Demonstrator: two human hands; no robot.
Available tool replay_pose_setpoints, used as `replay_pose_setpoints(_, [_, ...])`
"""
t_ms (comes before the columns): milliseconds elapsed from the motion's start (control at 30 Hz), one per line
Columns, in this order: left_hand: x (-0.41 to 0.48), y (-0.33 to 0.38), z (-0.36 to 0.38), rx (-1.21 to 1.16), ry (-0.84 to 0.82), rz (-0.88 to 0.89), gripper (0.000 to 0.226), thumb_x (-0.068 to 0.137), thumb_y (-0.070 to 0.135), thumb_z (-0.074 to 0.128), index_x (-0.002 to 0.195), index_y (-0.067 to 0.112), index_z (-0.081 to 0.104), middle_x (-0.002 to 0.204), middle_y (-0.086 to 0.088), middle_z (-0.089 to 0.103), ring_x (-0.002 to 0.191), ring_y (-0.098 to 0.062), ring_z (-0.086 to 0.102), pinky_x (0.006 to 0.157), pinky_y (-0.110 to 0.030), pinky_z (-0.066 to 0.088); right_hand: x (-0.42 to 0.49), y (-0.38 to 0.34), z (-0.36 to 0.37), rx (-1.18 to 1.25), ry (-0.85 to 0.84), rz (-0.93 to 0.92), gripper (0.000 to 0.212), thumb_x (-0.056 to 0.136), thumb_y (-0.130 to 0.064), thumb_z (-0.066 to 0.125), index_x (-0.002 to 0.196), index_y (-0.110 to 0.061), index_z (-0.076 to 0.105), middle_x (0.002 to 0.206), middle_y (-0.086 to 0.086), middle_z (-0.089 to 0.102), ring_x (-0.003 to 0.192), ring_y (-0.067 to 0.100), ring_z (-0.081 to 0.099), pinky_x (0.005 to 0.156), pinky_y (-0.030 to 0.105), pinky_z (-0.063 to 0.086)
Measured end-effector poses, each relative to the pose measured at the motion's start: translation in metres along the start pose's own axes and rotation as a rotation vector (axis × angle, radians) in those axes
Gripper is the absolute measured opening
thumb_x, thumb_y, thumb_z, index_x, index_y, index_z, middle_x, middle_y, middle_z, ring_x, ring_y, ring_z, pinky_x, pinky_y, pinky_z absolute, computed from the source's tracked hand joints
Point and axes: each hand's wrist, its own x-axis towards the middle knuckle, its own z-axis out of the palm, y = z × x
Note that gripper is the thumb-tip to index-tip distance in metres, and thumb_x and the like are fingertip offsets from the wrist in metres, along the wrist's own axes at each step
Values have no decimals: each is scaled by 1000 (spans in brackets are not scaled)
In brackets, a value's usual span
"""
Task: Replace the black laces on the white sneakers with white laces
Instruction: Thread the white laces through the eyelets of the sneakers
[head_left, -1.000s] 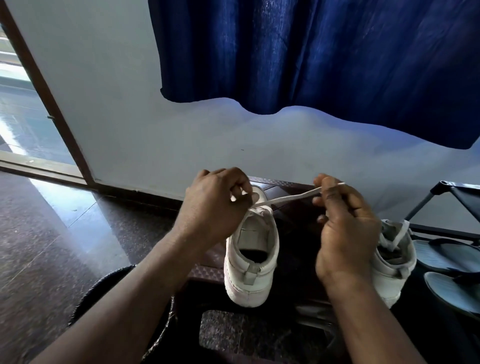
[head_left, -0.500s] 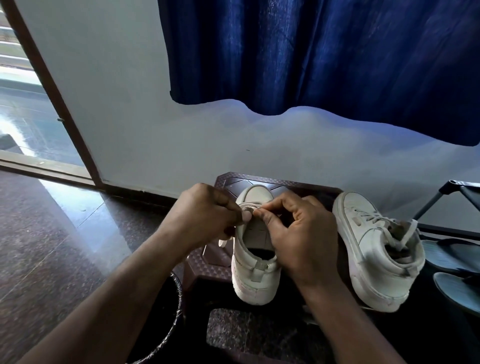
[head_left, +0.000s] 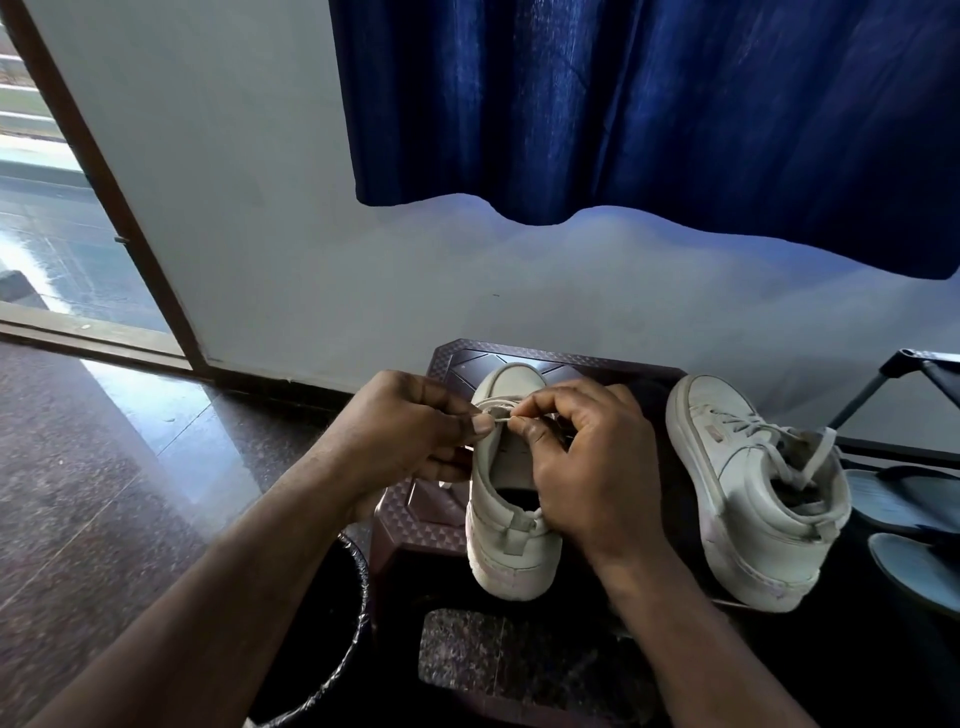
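Both hands have drawn together. A second ago the right hand held the white lace stretched out to its side, in front of the second sneaker. It has since come back in to meet the left hand over the front of the near sneaker, and has barely shifted in the last half second.

Behind it all a blue curtain hangs against a pale wall, and a polished stone floor runs out to the left. A dark plastic stool stands against the wall. A black bin sits just beside it on the left, and a rack with sandals is on the right.

The second sneaker lies tipped on its side to the right of the near one, with pale laces already crossed up its front. What it rests on is too dark to tell. The near sneaker stands upright on the stool, heel toward the camera, its tongue mostly bare. Each hand pinches the white lace between thumb and forefinger above the toe end, other fingers curled, and the fingertips of the two hands almost meet. No black lace shows anywhere.

The slack from that sideways pull looks taken up, so I judge the lace end is now being fed to the next eyelet. Only the lowest crossing is visible, so most of this shoe's threading seems still to do.
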Motion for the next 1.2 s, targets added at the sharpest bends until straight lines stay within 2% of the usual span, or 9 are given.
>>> replay_pose_setpoints(167, [2,-3,0,-8,-30,17,9,86,15,82,86,6,79,86,-17,76,74,-30,72,76,-41,65,1,0,4,-23,5,21,11,80,-19,83,81,-26,75,86,-18,70,86,11,52,78,36,51])
replay_pose_setpoints(367, [4,-5,3,-45,-22,2,27,95,25,72,100,-2,75,93,-20,78,78,-33,70,83,-49,60,2,-2,6,55,-21,30,16,78,-14,85,81,-27,76,85,-26,65,88,12,54,80,30,49])
replay_pose_setpoints(600, [15,-8,12,-69,89,-37,15,100,9,66,87,2,71,74,-10,72,62,-22,65,69,-35,56,0,1,4,-45,-64,67,13,78,-24,82,89,-29,76,95,-18,70,96,15,52,84,36,51])
replay_pose_setpoints(667, [23,-13,-3,152,177,-61,19,99,8,66,81,3,69,72,-10,71,61,-25,66,72,-40,56,1,4,3,-78,-68,86,14,77,-24,81,89,-30,76,96,-17,68,97,15,51,87,38,50])
replay_pose_setpoints(767, [32,-23,-35,727,276,-120,17,93,17,63,79,9,67,90,-17,76,84,-33,74,82,-45,63,0,4,2,-84,-43,106,15,76,-19,81,85,-29,74,94,-16,67,94,15,51,88,36,49])
replay_pose_setpoints(833, [31,-27,-44,844,264,-111,12,89,20,64,80,14,69,89,-11,77,84,-31,74,79,-40,62,0,3,2,-72,-46,119,16,77,-18,81,86,-29,73,93,-15,66,94,17,53,88,35,49])
replay_pose_setpoints(933, [25,-25,-39,696,272,103,13,86,16,68,79,25,73,66,12,70,63,-12,63,64,-26,49,0,3,3,-61,-54,133,18,77,-19,80,90,-29,73,93,-14,65,94,19,55,88,36,50])
replay_pose_setpoints(1067, [16,-15,-14,329,63,285,10,93,13,73,88,21,74,69,7,65,57,-12,54,61,-26,41,1,2,4,-32,-58,147,25,77,-16,77,99,-28,74,100,-11,67,97,19,58,90,38,51])
replay_pose_setpoints(1200, [18,-19,2,388,3,320,10,96,20,73,87,17,72,65,8,61,56,-9,51,55,-20,42,2,4,4,7,-107,145,38,78,-13,74,110,-33,75,106,-11,65,105,20,59,94,34,51])
